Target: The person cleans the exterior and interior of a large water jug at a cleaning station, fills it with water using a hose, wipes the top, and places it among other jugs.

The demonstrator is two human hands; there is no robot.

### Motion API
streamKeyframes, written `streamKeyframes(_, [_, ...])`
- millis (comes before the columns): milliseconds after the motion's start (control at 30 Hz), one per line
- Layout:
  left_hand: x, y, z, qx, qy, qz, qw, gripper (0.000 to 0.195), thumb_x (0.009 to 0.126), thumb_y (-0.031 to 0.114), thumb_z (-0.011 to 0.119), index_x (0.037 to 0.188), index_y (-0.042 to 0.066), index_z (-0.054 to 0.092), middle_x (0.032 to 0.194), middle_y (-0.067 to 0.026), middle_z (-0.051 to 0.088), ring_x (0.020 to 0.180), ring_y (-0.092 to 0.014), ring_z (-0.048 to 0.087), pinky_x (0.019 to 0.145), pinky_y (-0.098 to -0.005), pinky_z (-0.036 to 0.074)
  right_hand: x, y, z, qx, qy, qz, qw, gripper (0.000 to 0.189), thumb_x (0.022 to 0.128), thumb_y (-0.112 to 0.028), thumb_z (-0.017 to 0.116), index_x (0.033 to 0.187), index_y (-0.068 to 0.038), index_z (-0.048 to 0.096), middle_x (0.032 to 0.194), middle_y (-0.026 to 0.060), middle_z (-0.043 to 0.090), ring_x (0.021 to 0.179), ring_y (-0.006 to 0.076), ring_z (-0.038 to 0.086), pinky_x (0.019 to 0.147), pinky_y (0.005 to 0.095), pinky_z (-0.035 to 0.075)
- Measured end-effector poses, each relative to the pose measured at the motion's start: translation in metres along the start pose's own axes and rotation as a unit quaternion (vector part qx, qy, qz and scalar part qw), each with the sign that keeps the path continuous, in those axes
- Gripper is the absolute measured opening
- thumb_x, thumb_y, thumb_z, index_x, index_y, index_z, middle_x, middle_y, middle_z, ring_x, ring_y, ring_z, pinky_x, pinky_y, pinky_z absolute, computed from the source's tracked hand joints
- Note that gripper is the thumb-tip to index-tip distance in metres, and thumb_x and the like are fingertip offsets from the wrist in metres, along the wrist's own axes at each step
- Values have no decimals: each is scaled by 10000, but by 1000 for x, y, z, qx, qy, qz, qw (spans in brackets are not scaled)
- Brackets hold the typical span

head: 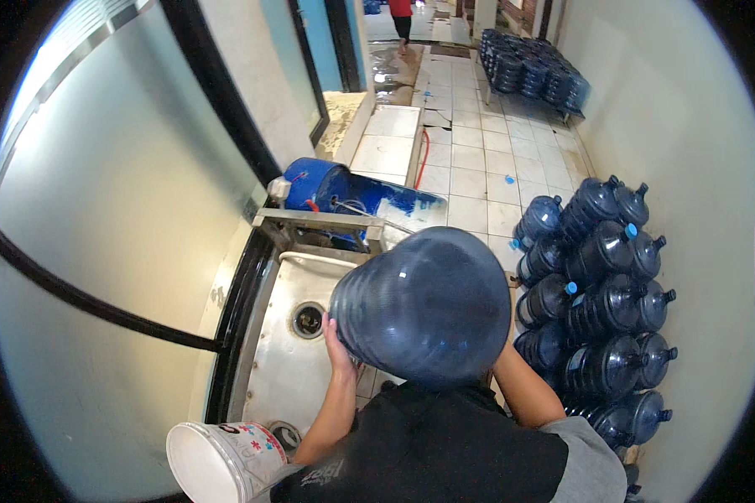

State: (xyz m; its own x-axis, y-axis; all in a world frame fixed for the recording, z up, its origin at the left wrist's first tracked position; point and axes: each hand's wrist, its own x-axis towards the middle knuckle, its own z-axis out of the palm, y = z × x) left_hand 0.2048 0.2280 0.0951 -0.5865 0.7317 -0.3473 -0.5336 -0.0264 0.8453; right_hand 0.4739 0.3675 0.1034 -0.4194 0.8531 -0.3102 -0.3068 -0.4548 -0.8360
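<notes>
A large blue-tinted plastic water jug (425,308) is held up in front of my chest, its broad round base towards the camera. My left hand (340,346) grips the jug's ribbed side at its lower left, fingers and thumb against the plastic. The forearm of my right hand reaches up to the jug's right edge; the hand itself is hidden behind the jug. Under and left of the jug lies a stainless steel sink (289,371) with a round drain (308,319). The jug's neck is out of sight.
Several stacked water jugs (604,308) line the right wall. More jugs (531,69) lie on a low rack farther off. A blue drum (318,182) stands beyond the sink, a white bucket (204,465) at lower left. A person (401,22) is down the passage, near wet floor (393,78).
</notes>
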Motion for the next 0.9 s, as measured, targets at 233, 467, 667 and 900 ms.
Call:
streamKeyframes(233, [-13, -32, 131, 190, -217, -53, 956, 803, 1009, 355, 562, 1632, 0, 203, 1641, -155, 345, 1497, -257, 350, 1239, -381, 219, -97, -7, -142, 86, 121, 9, 989, 533, 1113, -371, 408, 1516, -27, 467, 1515, 112, 519, 1372, 225, 489, 1175, 361, 337])
streamKeyframes(467, [15, -97, 223, 296, -348, -109, 883, 870, 984, 364, 621, 1637, -4, 180, 1716, -176, 165, 1584, -280, 153, 1264, -372, 132, -147, -15, -216, 132, 219, 11, 967, 533, 1113, -371, 409, 1514, -26, 468, 1512, 111, 522, 1367, 224, 493, 1171, 361, 342])
streamKeyframes(667, [55, -133, 273, 289, -397, -117, 863, 892, 981, 368, 628, 1633, -23, 161, 1716, -194, 149, 1590, -276, 127, 1268, -367, 113, -107, -43, -242, 138, 253, 5, 958, 533, 1112, -371, 410, 1513, -25, 469, 1510, 111, 524, 1363, 224, 496, 1168, 362, 346])
streamKeyframes(900, [144, -137, 340, 255, -427, -194, 845, 854, 998, 430, 569, 1656, 70, 158, 1701, -163, 227, 1562, -320, 215, 1238, -452, 188, -22, -100, -248, 123, 279, -24, 952, 532, 1112, -371, 412, 1512, -24, 470, 1507, 110, 527, 1358, 224, 500, 1164, 363, 351])
